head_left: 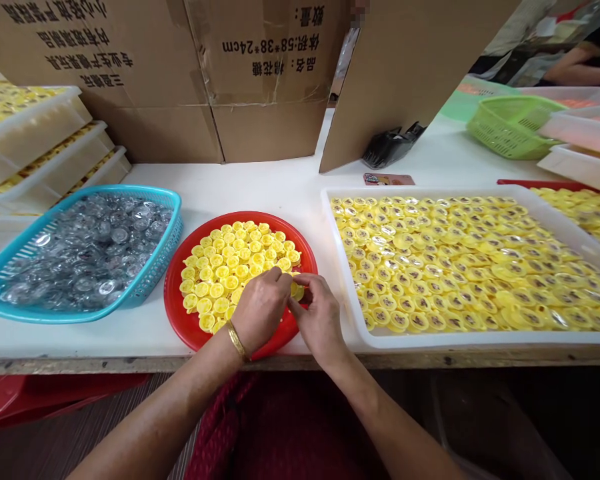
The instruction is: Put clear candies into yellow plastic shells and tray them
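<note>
Working over the red tray (176, 313), the left hand (260, 308) and right hand (319, 321) pinched one yellow cap (297, 290) together — apparently mid-fit, demanding careful fingertip alignment.

Print on the middle cardboard box (270, 67), all upside down to my view: "数量:", "体积:58*38*24cm", "品名:棉花糖". The left cardboard box (80, 60) carries several inverted lines of Chinese characters, which I cannot read reliably.

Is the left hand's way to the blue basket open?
Probably yes: the blue basket sits open-topped just left of the red plate, nothing between, though the left hand is pinching a yellow cap.
</note>
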`<action>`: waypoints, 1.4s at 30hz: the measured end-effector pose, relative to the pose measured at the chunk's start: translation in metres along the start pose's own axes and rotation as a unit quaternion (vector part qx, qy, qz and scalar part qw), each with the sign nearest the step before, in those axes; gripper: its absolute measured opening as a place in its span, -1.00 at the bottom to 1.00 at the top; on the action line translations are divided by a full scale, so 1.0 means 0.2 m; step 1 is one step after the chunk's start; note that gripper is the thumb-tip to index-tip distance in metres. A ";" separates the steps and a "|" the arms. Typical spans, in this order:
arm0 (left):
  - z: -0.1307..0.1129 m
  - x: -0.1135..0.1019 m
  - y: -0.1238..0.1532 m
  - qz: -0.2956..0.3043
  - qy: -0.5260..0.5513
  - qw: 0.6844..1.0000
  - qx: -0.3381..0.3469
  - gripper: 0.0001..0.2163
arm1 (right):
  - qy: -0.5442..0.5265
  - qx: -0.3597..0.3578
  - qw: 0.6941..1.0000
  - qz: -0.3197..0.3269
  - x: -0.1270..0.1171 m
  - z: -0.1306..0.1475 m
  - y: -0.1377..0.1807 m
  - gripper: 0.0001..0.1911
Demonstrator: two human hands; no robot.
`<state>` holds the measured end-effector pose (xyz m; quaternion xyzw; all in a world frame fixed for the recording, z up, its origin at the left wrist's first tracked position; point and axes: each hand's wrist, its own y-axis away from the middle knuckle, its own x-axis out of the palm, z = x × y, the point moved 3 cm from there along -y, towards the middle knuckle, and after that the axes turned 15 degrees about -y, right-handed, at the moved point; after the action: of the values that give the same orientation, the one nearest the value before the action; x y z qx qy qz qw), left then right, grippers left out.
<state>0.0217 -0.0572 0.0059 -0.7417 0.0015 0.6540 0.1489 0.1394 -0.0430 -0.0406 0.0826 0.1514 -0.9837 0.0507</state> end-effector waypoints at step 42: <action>1.31 -0.18 0.41 0.145 -0.105 0.907 -0.381 -0.89 | -0.395 0.347 0.850 0.030 0.08 0.01 0.06 -0.60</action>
<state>-0.2531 -0.0844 -0.0040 -0.6609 -0.1561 0.6929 -0.2421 0.1249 -0.0560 -0.0440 -0.2967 -0.2350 -0.9197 0.1041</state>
